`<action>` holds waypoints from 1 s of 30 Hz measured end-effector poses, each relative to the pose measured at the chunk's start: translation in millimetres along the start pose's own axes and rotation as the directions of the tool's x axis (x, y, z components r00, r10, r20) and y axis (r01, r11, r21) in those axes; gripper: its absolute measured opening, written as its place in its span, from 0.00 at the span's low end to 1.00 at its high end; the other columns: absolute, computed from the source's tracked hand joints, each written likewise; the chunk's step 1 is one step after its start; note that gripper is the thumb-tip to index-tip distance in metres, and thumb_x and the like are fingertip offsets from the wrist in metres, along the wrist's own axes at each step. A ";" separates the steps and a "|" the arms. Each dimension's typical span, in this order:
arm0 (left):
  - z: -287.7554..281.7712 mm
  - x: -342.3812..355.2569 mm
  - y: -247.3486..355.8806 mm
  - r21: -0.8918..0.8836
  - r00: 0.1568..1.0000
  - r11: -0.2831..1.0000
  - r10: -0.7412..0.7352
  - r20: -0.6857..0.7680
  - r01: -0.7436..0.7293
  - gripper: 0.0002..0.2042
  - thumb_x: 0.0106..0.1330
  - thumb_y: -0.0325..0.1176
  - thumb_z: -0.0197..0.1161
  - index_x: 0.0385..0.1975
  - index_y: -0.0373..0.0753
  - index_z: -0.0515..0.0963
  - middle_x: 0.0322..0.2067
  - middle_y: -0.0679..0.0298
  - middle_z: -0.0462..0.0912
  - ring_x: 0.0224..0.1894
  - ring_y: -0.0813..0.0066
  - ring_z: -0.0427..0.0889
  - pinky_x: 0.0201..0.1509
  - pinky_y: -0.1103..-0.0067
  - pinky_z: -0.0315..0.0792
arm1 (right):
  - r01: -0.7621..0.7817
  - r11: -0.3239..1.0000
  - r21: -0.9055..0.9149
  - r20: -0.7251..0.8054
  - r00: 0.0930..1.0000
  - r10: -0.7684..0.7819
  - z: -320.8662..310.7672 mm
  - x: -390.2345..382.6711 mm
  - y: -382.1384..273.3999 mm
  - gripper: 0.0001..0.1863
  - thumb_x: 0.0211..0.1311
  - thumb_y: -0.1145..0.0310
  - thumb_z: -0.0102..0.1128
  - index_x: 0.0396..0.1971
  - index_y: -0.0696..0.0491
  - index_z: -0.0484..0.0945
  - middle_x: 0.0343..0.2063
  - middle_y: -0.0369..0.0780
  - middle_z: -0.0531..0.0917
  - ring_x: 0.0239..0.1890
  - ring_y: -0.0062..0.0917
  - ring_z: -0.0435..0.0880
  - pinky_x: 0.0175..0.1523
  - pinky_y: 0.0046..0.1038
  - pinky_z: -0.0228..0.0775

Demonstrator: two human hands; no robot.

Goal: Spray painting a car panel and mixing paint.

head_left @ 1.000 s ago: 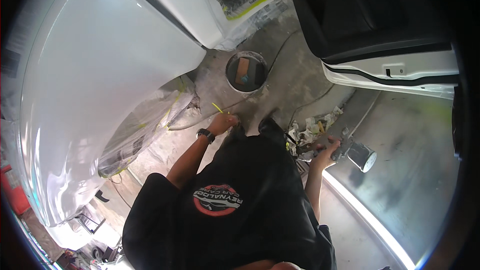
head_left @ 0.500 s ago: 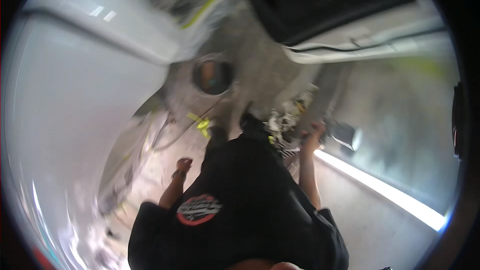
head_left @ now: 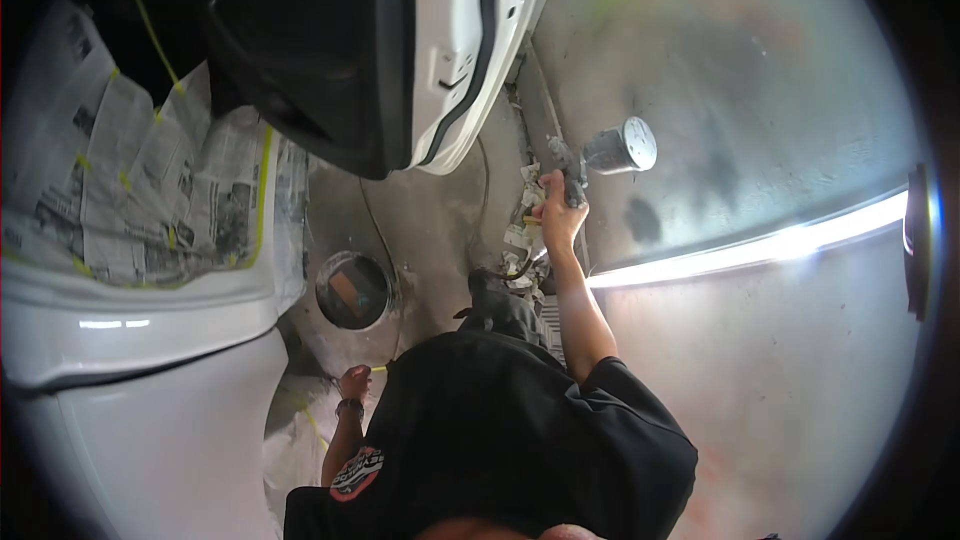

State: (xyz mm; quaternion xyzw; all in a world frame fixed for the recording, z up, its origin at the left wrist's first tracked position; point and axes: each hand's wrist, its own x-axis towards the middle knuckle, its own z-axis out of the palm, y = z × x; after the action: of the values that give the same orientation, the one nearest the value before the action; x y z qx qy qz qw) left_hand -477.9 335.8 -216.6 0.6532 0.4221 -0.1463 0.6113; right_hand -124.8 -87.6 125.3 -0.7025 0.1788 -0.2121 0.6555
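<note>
My right hand (head_left: pixel 560 215) grips a grey, paint-dusted spray gun (head_left: pixel 562 162) with a silver cup (head_left: pixel 616 148), held out beside the grey wall (head_left: pixel 720 90) on my right. A dark hose hangs below it. My left hand (head_left: pixel 354 380) is low at my left side with the fingers curled closed; what they hold, if anything, is unclear, though a thin yellow strip shows beside them. Above and left of the gun is the white edge of an open vehicle door (head_left: pixel 437 60) with black inner trim (head_left: pixel 300 50).
White bodywork (head_left: pixel 150 440) covered partly by taped newspaper (head_left: pixel 180 190) is on my left. A bucket (head_left: pixel 322 285) with flat pieces inside sits on the floor among hoses. Crumpled paper (head_left: pixel 522 235) lies along the wall's base, and a long light (head_left: pixel 750 250) runs along the right.
My view and body have turned rightward, shifting the door and masked bodywork leftward in view. My right hand has moved forward with the spray gun; my left hand has dropped toward my side.
</note>
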 end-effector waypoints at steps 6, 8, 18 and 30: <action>53.5 -36.4 136.7 0.474 0.926 0.823 0.152 0.346 -0.312 0.15 0.72 0.36 0.59 0.54 0.38 0.79 0.50 0.56 0.85 0.46 0.62 0.86 0.45 0.71 0.79 | 0.000 0.985 0.175 -0.001 1.000 0.000 44.8 120.9 0.4 0.17 0.66 0.59 0.66 0.32 0.60 0.81 0.20 0.35 0.80 0.11 0.17 0.73 0.16 0.23 0.66; 87.2 -36.5 172.1 0.309 0.753 0.758 0.341 0.562 -0.574 0.20 0.74 0.40 0.54 0.61 0.39 0.73 0.54 0.54 0.82 0.52 0.56 0.83 0.54 0.66 0.76 | 0.029 0.985 0.170 0.040 0.999 -0.036 62.9 174.9 -2.6 0.17 0.66 0.59 0.67 0.33 0.61 0.80 0.20 0.34 0.79 0.11 0.17 0.73 0.17 0.22 0.66; 208.7 -49.2 293.9 0.329 0.844 0.822 0.298 0.447 -0.464 0.20 0.75 0.41 0.52 0.61 0.39 0.72 0.53 0.52 0.82 0.51 0.55 0.83 0.53 0.65 0.76 | 0.123 0.976 0.182 0.159 0.975 -0.153 164.4 305.5 -35.8 0.20 0.65 0.58 0.68 0.40 0.62 0.81 0.26 0.36 0.83 0.21 0.16 0.75 0.27 0.23 0.69; 322.2 -26.6 358.5 0.302 0.965 0.923 0.189 0.179 -0.237 0.21 0.75 0.43 0.49 0.62 0.39 0.70 0.52 0.51 0.82 0.50 0.55 0.84 0.52 0.63 0.76 | 0.513 0.821 0.252 0.337 0.748 -0.571 297.1 457.2 -82.2 0.17 0.68 0.63 0.64 0.47 0.61 0.81 0.26 0.42 0.84 0.29 0.21 0.77 0.38 0.27 0.72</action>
State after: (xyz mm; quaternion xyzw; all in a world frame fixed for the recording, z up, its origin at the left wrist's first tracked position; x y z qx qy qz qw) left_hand -127.3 66.0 -23.2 0.7735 0.2728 -0.1930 0.5385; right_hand 418.0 -72.2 221.2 -0.7029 -0.1859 -0.2583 0.6361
